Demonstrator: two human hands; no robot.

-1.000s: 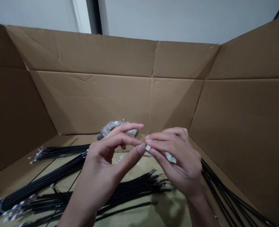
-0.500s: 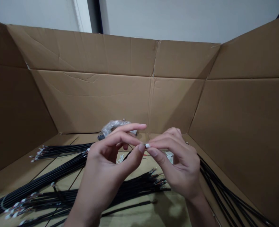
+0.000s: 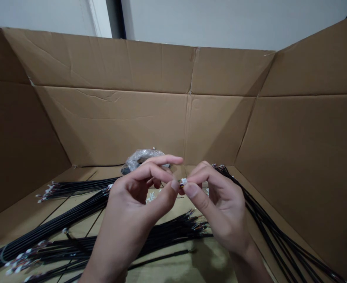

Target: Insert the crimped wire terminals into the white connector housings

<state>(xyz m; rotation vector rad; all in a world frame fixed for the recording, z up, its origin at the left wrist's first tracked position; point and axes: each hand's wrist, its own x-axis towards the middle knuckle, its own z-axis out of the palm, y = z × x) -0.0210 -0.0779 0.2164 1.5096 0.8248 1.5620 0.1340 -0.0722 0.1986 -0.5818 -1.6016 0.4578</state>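
Observation:
Between thumb and index finger, my right hand (image 3: 220, 208) pinches a small white connector (image 3: 184, 181). Thin coloured wires (image 3: 180, 184) run from its left side into the closed thumb and index finger of my left hand (image 3: 138, 204). The other fingers of the left hand stretch out to the right above the pinch. Both hands are raised over the cardboard surface, their fingertips almost meeting. Below them lies a bundle of black cables (image 3: 167, 236) with bare coloured wire ends at its right.
More black cables with white connectors lie at the left (image 3: 82, 186) and lower left (image 3: 23, 259). Another cable bundle (image 3: 267, 220) runs along the right wall. A clear plastic bag (image 3: 144, 157) sits by the back cardboard wall (image 3: 117, 125). Loose white connectors (image 3: 150, 197) lie behind my left hand.
My right hand has shifted slightly left and its fingers have curled in more. More of the white connector and its coloured wires now shows. The left hand is nearly still.

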